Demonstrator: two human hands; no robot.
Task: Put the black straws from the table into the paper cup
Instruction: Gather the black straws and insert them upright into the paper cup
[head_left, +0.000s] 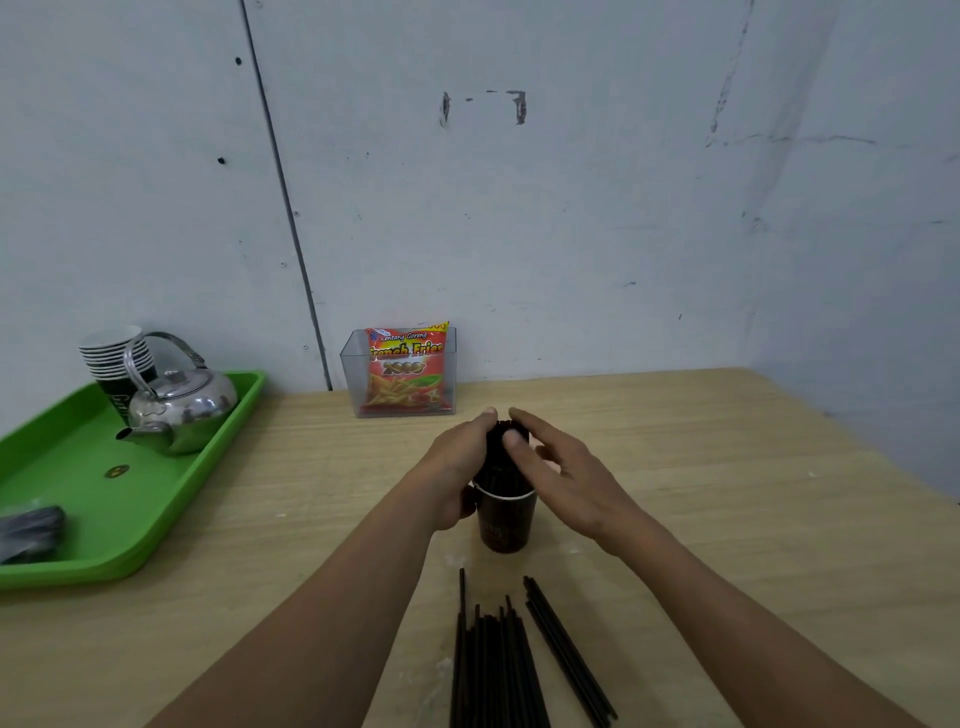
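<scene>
Dark brown paper cup (505, 525) stands upright mid-tabletop. A bundle of black plastic straws (500, 460) stands in it, tops well above the rim. Left hand (457, 462) wraps the bundle from the left, fingers (488, 414) curled round its far side, thumb down by the cup rim. Right hand (563, 470) is on the right side, thumb and forefinger closed on the bundle's top, its other fingers (545, 453) loosely spread and holding nothing. The two hands hide most of the bundle.

Loose black straws (491, 665) lie flat in a pile at the near edge, just this side of the cup and apart from it. A few more black straws (569, 657) lie angled off to the pile's right.

Bright green plastic tray (171, 499) sits at the left edge. On it is a shiny steel kettle (182, 410), spout toward the near side. A stack of paper cups (114, 358) stands behind the kettle, partly covered by its handle. Also on the tray are a small brass-coloured round thing (117, 471) and a blurred grey object (31, 530) at the near corner; can't tell what that is.

Clear plastic box (353, 389) stands against the wall behind the cup, with a red-and-orange "French Fries" snack packet (405, 374) upright inside.

Tabletop (701, 493) is light wood-grain with a few pale smudges. Grey-white painted wall (571, 208) is scuffed, with a dark vertical seam (282, 182) at left and a room corner at right.
</scene>
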